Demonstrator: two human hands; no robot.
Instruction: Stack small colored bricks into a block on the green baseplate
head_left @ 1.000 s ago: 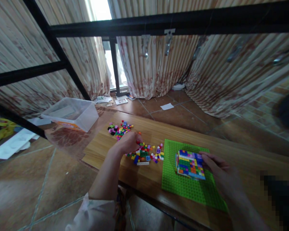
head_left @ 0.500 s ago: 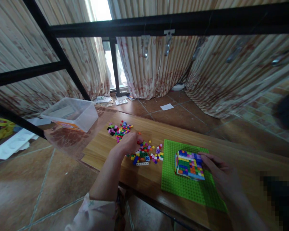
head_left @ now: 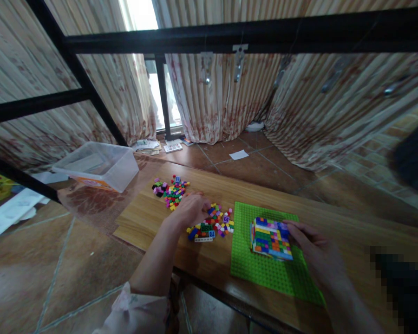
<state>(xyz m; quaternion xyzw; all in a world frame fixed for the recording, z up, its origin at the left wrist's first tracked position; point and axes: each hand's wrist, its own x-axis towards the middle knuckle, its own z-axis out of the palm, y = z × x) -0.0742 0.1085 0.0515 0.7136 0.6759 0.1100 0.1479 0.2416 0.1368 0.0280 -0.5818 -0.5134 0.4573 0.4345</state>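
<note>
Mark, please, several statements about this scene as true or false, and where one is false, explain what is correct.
1. The left hand is at the loose bricks on the wooden table. True.
2. The right hand touches a corner of the block build. True.
3. The left hand touches the block build too. False: only the right hand does.
4. The block build has a single colour. False: it shows many, such as blue, green, yellow and orange.
5. In the picture, the plastic box stands left of the loose bricks. True.
6. The loose bricks lie right of the block build. False: they lie to its left, beyond the edge of the green baseplate.
</note>
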